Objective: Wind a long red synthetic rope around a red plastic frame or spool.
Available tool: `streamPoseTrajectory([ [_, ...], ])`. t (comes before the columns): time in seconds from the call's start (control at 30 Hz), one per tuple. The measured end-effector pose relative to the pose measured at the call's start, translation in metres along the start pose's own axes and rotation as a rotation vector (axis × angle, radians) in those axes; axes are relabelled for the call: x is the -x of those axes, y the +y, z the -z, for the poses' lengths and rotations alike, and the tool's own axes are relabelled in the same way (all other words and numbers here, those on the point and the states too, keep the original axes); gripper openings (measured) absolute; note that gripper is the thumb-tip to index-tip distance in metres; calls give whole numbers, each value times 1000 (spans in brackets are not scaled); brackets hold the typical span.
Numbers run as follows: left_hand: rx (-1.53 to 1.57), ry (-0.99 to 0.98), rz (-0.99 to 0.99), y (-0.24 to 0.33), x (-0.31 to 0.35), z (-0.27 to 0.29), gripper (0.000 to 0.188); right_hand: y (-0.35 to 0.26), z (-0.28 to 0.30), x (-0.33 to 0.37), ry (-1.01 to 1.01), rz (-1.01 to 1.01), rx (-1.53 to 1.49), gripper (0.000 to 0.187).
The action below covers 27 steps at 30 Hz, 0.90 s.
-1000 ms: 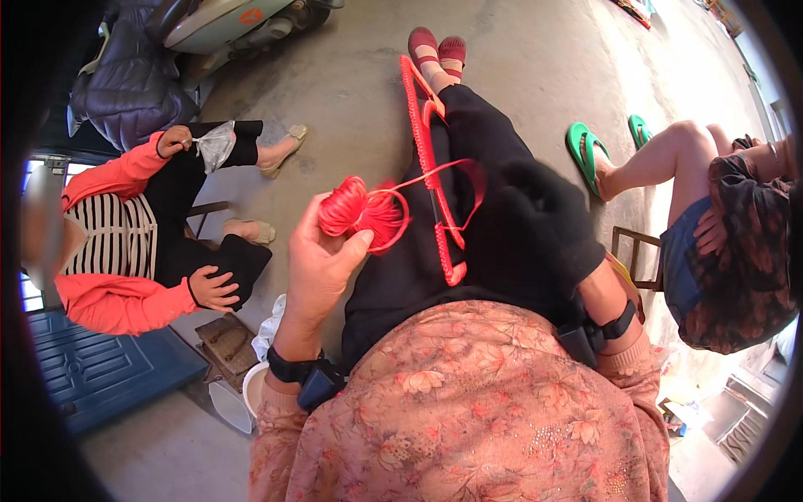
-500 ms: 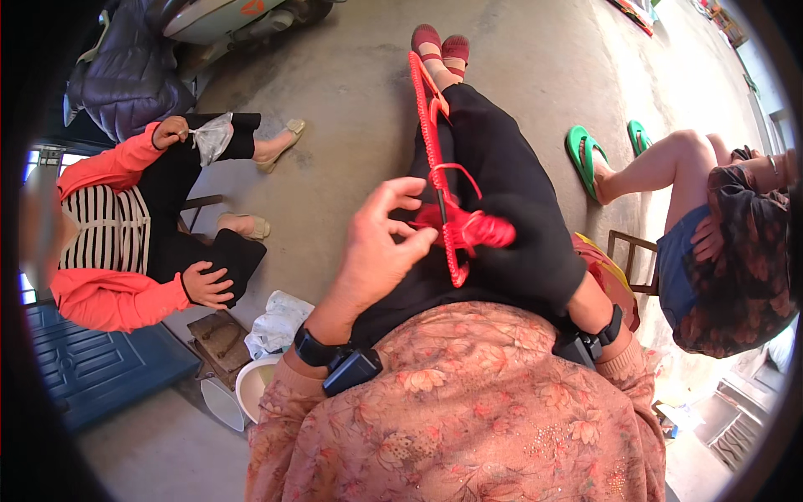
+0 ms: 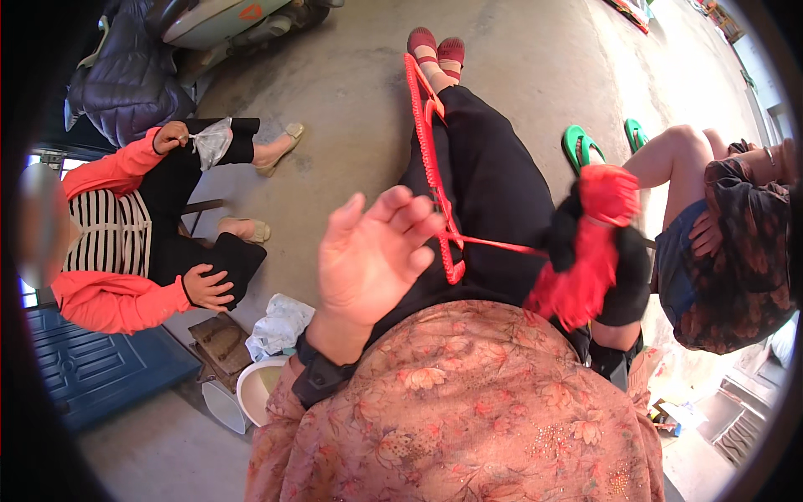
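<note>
Across my dark trousers lies a long, thin red frame [image 3: 431, 159], edge closely wrapped in red cord, much like a clothes hanger. My left hand [image 3: 368, 259] is raised beside its near end, palm showing, fingers apart and slightly bent, with nothing visible in them. Out to the right is my right hand [image 3: 631, 251], apparently in a dark glove and smeared by motion. It grips a bundle of red cord [image 3: 579, 284], whose ends stick out on both sides. A taut red strand [image 3: 506, 245] runs from the bundle to the frame.
At left sits a person in a coral jacket [image 3: 117, 293], holding a clear plastic bag [image 3: 213, 142]. Another seated person's green flip-flops [image 3: 579, 146] are at right. A white bucket [image 3: 249, 393] stands by my left elbow; a scooter [image 3: 217, 21] is at the far left.
My right hand has swung right with the cord bundle, drawing the strand out straight. My left hand has come off the frame and turned its palm up.
</note>
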<state>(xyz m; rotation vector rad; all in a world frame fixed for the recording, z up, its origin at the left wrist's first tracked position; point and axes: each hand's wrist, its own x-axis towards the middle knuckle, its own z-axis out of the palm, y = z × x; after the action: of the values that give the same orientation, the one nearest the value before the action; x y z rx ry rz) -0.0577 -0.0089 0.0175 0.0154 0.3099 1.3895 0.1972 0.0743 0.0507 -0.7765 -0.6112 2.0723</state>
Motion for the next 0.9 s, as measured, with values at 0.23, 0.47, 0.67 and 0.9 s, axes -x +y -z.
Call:
streamPoseTrajectory([
  [0.23, -647, 252, 82, 18, 61, -5, 41, 64, 1, -51, -366, -332, 756, 33],
  [0.47, -863, 355, 196, 16, 96, -4, 23, 68, 32, -57, -8, -174, 67, 30],
  [0.67, -536, 103, 23, 25, 75, 6, 26, -1, 106, -74, -15, 50, -7, 44],
  [0.9, -988, 203, -152, 19, -4, 11, 36, 28, 43, -51, -184, 182, 1232, 36],
])
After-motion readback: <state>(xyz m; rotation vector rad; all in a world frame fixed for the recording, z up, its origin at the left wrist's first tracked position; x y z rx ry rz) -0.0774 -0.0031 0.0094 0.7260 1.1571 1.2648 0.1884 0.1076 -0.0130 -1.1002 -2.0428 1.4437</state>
